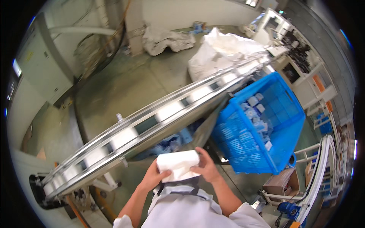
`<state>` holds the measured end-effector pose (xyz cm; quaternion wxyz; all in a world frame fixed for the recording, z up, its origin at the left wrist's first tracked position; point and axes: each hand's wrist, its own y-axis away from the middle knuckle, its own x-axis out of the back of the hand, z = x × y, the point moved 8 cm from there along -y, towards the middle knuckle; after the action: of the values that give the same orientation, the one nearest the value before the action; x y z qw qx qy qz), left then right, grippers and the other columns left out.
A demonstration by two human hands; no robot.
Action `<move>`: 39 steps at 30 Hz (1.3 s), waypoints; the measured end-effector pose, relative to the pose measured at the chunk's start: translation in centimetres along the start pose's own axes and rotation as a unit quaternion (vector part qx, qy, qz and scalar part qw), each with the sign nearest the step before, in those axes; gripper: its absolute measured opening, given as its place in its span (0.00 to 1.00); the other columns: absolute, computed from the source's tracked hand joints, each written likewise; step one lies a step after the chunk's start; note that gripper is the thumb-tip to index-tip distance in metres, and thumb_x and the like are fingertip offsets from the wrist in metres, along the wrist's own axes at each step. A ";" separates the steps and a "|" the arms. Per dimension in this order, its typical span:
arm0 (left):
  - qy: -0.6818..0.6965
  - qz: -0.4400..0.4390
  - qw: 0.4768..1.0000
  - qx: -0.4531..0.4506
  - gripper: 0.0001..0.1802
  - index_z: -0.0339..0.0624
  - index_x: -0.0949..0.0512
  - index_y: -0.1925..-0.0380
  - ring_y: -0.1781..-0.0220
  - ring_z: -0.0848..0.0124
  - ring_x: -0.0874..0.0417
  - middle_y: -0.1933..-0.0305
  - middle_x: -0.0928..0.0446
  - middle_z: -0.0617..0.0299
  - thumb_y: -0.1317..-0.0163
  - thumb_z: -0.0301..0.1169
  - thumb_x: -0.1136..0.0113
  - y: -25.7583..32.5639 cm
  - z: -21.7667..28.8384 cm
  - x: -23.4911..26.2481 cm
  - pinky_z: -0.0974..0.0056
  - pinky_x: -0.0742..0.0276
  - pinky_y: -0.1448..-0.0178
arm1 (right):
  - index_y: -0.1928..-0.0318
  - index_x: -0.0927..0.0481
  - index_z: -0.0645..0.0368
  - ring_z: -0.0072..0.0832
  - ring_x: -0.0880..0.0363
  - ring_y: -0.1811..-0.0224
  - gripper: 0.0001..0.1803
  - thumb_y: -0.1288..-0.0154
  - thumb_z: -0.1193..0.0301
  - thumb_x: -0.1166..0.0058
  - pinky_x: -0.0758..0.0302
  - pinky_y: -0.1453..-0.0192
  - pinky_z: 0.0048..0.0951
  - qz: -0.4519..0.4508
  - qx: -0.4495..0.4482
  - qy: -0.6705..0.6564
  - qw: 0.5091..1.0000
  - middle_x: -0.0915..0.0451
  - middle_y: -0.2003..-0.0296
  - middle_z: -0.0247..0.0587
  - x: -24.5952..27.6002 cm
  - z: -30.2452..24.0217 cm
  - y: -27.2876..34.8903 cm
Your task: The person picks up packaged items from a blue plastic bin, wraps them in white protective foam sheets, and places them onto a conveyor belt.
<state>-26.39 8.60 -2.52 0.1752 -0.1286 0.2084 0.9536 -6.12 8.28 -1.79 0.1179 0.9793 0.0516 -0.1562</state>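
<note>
A white, soft-looking roll [178, 161] is held in front of my body, just on the near side of the conveyor. My left hand [153, 176] grips its left end, with the thumb pressed on the near face. At the opposite end my right hand [207, 167] has its fingers wrapped over the edge and its thumb on the front. Whether the roll is wrapped in film or is loose material, I cannot tell. Beyond my hands, several white packs [123, 137] lie spaced out along the narrow conveyor [147, 124], slightly blurred.
To the right stands a big blue plastic crate [243, 154] with small white-and-blue packets [254, 114] inside. A large white sack [224, 49] sits behind the conveyor. Blue-and-white wrapping material [171, 143] lies beneath it. A cardboard box [282, 183] and white machine frames occupy the far right.
</note>
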 end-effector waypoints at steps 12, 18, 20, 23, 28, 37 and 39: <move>-0.070 0.006 0.998 -0.011 0.38 0.36 0.31 0.43 0.42 0.67 0.26 0.44 0.25 0.57 0.58 0.26 0.29 6.3 9.3 13.8 0.61 0.32 0.37 | 0.36 0.40 0.58 0.36 0.21 0.57 0.28 0.33 0.64 0.50 0.22 0.56 0.37 0.054 -0.002 -0.139 0.989 0.23 0.54 0.45 -6.8 -0.8 -4.5; -0.074 -0.096 0.991 -0.057 0.42 0.37 0.34 0.40 0.40 0.71 0.28 0.43 0.27 0.60 0.58 0.24 0.24 7.5 11.3 16.7 0.63 0.35 0.35 | 0.40 0.32 0.59 0.33 0.23 0.56 0.23 0.30 0.61 0.54 0.25 0.53 0.35 0.029 -0.075 -0.037 0.996 0.23 0.55 0.44 -12.0 3.0 -9.7; -0.112 -0.066 0.987 -0.093 0.43 0.37 0.34 0.39 0.40 0.70 0.29 0.43 0.27 0.60 0.58 0.27 0.24 8.7 11.9 17.4 0.63 0.35 0.35 | 0.40 0.34 0.60 0.37 0.25 0.48 0.26 0.27 0.53 0.61 0.27 0.46 0.39 -0.039 -0.127 -0.120 0.984 0.24 0.49 0.47 -15.5 5.6 -11.9; -0.038 0.056 0.998 -0.001 0.40 0.36 0.35 0.39 0.42 0.72 0.28 0.45 0.26 0.60 0.52 0.27 0.28 9.4 9.7 22.9 0.62 0.32 0.37 | 0.37 0.36 0.62 0.37 0.29 0.41 0.35 0.28 0.45 0.69 0.34 0.36 0.39 -0.180 -0.268 -0.275 0.905 0.27 0.44 0.46 -25.8 8.2 -11.1; 0.089 0.210 0.973 0.018 0.28 0.35 0.32 0.43 0.49 0.70 0.22 0.50 0.23 0.61 0.44 0.32 0.37 16.1 5.0 35.7 0.63 0.26 0.43 | 0.35 0.38 0.61 0.32 0.29 0.43 0.35 0.28 0.46 0.67 0.35 0.37 0.36 -0.230 -0.306 -0.134 0.914 0.30 0.40 0.43 -36.2 12.3 -11.8; 0.123 0.280 0.945 0.115 0.33 0.35 0.33 0.42 0.46 0.66 0.23 0.45 0.25 0.58 0.48 0.33 0.35 25.4 4.9 49.7 0.59 0.27 0.43 | 0.32 0.47 0.61 0.35 0.27 0.48 0.37 0.29 0.47 0.60 0.30 0.43 0.37 -0.318 -0.365 -0.030 0.875 0.33 0.41 0.49 -47.8 16.3 -13.1; 0.076 0.288 0.944 0.139 0.32 0.33 0.32 0.43 0.45 0.66 0.24 0.44 0.25 0.59 0.47 0.32 0.34 24.3 2.8 53.8 0.58 0.28 0.42 | 0.35 0.41 0.61 0.32 0.26 0.49 0.33 0.29 0.50 0.58 0.28 0.46 0.35 -0.333 -0.313 0.000 0.889 0.31 0.43 0.47 -46.2 14.5 -14.8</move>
<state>-84.97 4.24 -8.64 -0.1075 -0.1094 0.3796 0.9123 -56.09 16.02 -3.64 0.3597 0.8168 0.4211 -0.1616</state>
